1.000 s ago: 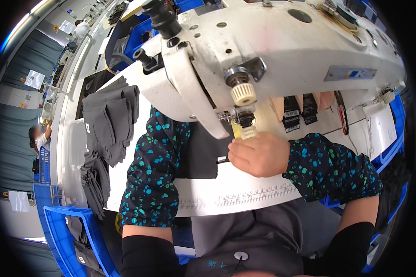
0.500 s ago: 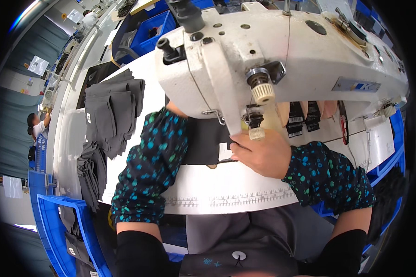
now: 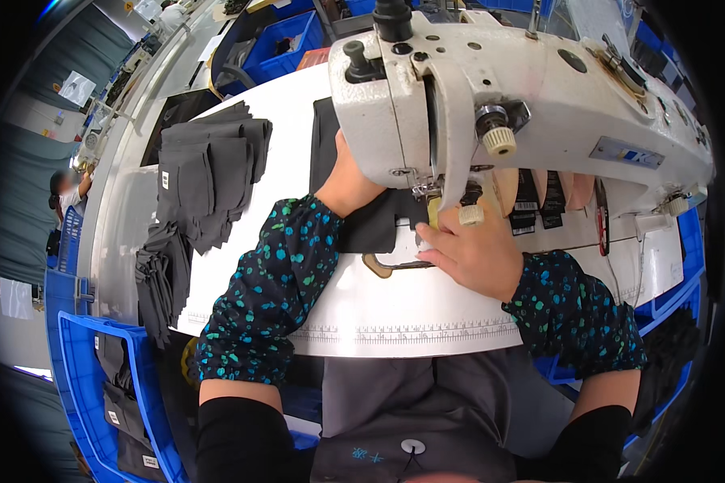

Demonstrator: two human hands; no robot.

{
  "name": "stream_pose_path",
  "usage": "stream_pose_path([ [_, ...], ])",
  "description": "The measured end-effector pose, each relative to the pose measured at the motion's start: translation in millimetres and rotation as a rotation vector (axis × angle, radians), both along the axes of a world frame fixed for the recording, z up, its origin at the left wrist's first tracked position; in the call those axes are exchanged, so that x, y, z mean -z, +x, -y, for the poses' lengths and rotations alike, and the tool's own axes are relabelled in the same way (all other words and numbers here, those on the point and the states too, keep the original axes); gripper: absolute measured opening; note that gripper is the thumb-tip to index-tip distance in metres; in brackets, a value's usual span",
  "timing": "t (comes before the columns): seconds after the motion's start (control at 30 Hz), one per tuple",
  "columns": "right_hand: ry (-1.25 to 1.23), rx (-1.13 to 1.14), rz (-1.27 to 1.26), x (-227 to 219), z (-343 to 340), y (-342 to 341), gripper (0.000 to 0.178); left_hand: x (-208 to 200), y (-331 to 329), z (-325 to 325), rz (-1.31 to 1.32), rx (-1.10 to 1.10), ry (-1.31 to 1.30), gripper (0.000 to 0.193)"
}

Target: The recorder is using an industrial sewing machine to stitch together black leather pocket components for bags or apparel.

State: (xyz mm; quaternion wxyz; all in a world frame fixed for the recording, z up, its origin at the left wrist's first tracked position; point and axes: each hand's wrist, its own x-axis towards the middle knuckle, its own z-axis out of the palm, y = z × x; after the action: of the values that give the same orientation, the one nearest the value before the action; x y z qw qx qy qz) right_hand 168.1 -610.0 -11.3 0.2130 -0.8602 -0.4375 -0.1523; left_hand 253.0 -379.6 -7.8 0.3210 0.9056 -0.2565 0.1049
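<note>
Under the head of a white sewing machine (image 3: 451, 88) lies a dark grey fabric piece (image 3: 368, 231), its far part showing left of the machine. My left hand (image 3: 351, 183) rests on this cloth, its fingers hidden behind the machine head. On the other side of the needle area, my right hand (image 3: 482, 251) is curled, with fingers and thumb at the near right edge of the cloth. The tips seem closed on that edge, though part of them is hidden. Patterned sleeve covers are on both forearms.
Stacked dark grey fabric pieces (image 3: 205, 173) lie on the white table (image 3: 411, 310) at left. A blue crate (image 3: 141, 386) stands lower left. Dark labels (image 3: 524, 201) and red-handled snips (image 3: 602, 211) lie right of the needle. Another person (image 3: 68, 189) sits far left.
The fabric has moved away from the table's front edge, baring more of the machine bed. My left hand has come into sight beside the machine head. The whole view has shifted slightly.
</note>
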Motion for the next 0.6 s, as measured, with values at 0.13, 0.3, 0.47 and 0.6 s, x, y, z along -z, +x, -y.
stream_pose_path([
  [0.13,-0.027,0.073,0.065,6.9,-2.4,11.1,0.038,6.5,19.8,-2.5,-0.005,0.058,-0.143,0.039],
  [0.3,0.010,0.083,0.064,5.3,-3.1,13.5,0.037,22.8,51.4,-8.1,-0.014,0.132,-0.319,0.040],
  [0.47,-0.003,0.086,0.047,8.3,-2.7,12.6,0.035,36.8,62.9,-15.1,0.000,0.159,-0.399,0.040],
  [0.6,-0.013,0.087,0.121,7.7,-2.4,8.2,0.032,36.0,66.0,-13.1,0.333,0.138,-0.086,0.040],
])
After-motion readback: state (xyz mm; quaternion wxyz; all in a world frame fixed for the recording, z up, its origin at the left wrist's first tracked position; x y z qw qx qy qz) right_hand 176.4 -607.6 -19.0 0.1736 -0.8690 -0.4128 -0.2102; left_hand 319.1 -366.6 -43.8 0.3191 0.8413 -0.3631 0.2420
